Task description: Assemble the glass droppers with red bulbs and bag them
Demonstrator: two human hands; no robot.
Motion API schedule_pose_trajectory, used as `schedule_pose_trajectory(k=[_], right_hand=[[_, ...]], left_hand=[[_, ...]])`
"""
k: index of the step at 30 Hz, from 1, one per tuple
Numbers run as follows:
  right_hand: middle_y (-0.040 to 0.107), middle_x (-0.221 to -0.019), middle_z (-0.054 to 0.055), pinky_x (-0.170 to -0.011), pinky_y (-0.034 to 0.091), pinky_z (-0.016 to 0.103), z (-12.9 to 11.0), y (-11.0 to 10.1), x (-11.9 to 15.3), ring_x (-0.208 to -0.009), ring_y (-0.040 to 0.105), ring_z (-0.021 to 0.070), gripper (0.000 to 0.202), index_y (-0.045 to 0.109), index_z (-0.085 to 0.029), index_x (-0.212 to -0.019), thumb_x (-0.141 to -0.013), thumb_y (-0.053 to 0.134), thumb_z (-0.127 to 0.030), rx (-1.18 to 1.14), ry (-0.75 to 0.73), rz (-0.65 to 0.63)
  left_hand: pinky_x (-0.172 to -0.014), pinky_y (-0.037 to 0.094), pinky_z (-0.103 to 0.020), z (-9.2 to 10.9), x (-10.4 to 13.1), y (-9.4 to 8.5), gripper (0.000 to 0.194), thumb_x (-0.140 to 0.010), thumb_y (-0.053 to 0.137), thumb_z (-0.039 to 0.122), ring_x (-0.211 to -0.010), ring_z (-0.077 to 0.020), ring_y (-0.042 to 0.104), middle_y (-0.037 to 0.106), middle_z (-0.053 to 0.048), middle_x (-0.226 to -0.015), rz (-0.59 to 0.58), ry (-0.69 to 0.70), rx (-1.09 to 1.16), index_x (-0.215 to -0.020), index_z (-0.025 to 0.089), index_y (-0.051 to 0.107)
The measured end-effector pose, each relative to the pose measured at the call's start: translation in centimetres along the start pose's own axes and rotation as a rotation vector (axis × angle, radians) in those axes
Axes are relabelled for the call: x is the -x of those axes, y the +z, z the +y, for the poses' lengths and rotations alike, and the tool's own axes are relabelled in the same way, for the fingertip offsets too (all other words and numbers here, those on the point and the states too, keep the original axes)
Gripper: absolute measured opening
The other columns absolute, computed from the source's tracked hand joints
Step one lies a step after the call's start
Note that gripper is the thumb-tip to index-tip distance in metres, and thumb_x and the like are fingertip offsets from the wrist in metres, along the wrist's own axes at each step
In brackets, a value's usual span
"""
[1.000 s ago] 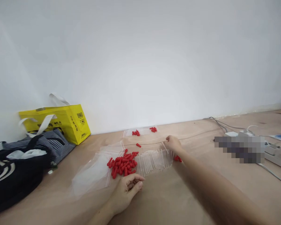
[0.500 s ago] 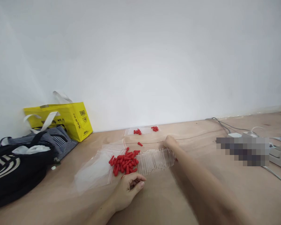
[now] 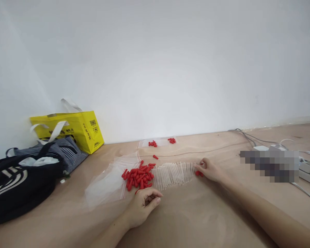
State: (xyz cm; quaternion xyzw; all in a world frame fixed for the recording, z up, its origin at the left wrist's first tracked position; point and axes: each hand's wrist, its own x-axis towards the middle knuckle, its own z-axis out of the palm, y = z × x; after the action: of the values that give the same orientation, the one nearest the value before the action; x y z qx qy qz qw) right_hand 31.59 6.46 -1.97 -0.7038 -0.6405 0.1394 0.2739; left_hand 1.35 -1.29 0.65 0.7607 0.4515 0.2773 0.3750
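Observation:
A row of thin clear tubes lies side by side on the brown table. Against its left end sits a pile of red rubber bulbs. My left hand rests just in front of the pile, its fingers curled and thumb apart from them, with nothing seen between. At the row's right end is my right hand, thumb and fingers pinched together; whatever they hold is too small to tell. Under that hand lie a few red bulbs. One loose red bulb lies behind the row.
Clear plastic bags lie left of the pile. Farther back, another bag has two groups of red bulbs on it. Yellow, striped and black bags stand at the left. Cables and a power strip are at the right.
My right hand has moved right and nearer from behind the tubes to their right end, uncovering the red bulbs there. My left hand has hardly moved.

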Motion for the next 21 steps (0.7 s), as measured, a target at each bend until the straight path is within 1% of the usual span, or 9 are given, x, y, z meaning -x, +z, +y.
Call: schedule_pose_trajectory(k=[2, 5, 8, 12, 16, 18, 21], right_hand=[[0.06, -0.065, 0.004, -0.051, 0.033, 0.022, 0.4, 0.5, 0.5, -0.06, 0.054, 0.0147, 0.031, 0.056, -0.016, -0.071, -0.067, 0.057, -0.047, -0.042, -0.006, -0.022], [0.06, -0.063, 0.003, -0.052, 0.034, 0.022, 0.4, 1.2, 0.3, -0.058, 0.053, 0.0138, 0.028, 0.055, -0.016, -0.068, -0.065, 0.06, -0.044, -0.117, 0.012, -0.048], [0.058, -0.06, 0.001, -0.052, 0.035, 0.021, 0.3, 1.6, 0.0, -0.056, 0.052, 0.0124, 0.022, 0.055, -0.016, -0.067, -0.064, 0.061, -0.036, -0.23, 0.043, -0.075], [0.055, -0.054, 0.0, -0.048, 0.034, 0.02, 0.1, 1.6, 0.0, -0.05, 0.05, 0.0109, 0.013, 0.054, -0.015, -0.066, -0.062, 0.061, -0.025, -0.359, 0.101, -0.08], [0.057, -0.056, 0.0, -0.048, 0.036, 0.02, -0.3, 1.5, 0.2, -0.05, 0.051, 0.0099, 0.014, 0.055, -0.014, -0.068, -0.065, 0.058, -0.028, -0.435, 0.103, -0.084], [0.055, -0.052, -0.001, -0.046, 0.035, 0.02, -0.4, 1.5, 0.2, -0.047, 0.049, 0.0094, 0.018, 0.053, -0.015, -0.061, -0.063, 0.06, -0.032, -0.464, 0.097, -0.087], [0.046, -0.041, -0.004, -0.042, 0.03, 0.02, -0.4, 1.4, 0.3, -0.04, 0.04, 0.0074, 0.028, 0.047, -0.017, -0.047, -0.057, 0.064, -0.037, -0.498, 0.076, -0.075]], left_hand=[[-0.061, 0.042, -0.022, -0.2, 0.0, 0.0, 0.021, -0.075, 0.051, 0.032, -0.066, -0.0136, 0.053, 0.06, -0.002, -0.072, 0.0, 0.005, 0.0, -0.083, 0.016, 0.062], [-0.061, 0.042, -0.023, -0.3, 0.0, 0.1, 0.022, -0.075, 0.051, 0.033, -0.067, -0.0138, 0.054, 0.061, -0.002, -0.073, 0.004, 0.016, -0.011, -0.082, 0.016, 0.062], [-0.062, 0.042, -0.022, -0.2, 0.0, 0.0, 0.02, -0.075, 0.052, 0.032, -0.068, -0.0137, 0.054, 0.061, -0.002, -0.073, 0.003, 0.018, -0.019, -0.082, 0.016, 0.062], [-0.061, 0.041, -0.022, 0.1, 0.1, 0.0, 0.019, -0.075, 0.052, 0.031, -0.067, -0.0133, 0.053, 0.06, -0.002, -0.072, 0.002, 0.013, -0.027, -0.082, 0.016, 0.062], [-0.061, 0.042, -0.022, 0.2, 0.0, 0.0, 0.02, -0.075, 0.051, 0.031, -0.066, -0.0136, 0.054, 0.06, -0.002, -0.072, 0.002, 0.019, -0.011, -0.081, 0.015, 0.062], [-0.061, 0.042, -0.022, 0.2, 0.0, 0.1, 0.02, -0.075, 0.052, 0.031, -0.066, -0.0136, 0.053, 0.06, -0.002, -0.071, 0.012, 0.02, -0.016, -0.08, 0.015, 0.062], [-0.059, 0.041, -0.021, 0.3, 0.0, 0.0, 0.019, -0.075, 0.052, 0.031, -0.064, -0.0126, 0.052, 0.06, -0.001, -0.07, 0.023, 0.024, -0.032, -0.08, 0.016, 0.062]])
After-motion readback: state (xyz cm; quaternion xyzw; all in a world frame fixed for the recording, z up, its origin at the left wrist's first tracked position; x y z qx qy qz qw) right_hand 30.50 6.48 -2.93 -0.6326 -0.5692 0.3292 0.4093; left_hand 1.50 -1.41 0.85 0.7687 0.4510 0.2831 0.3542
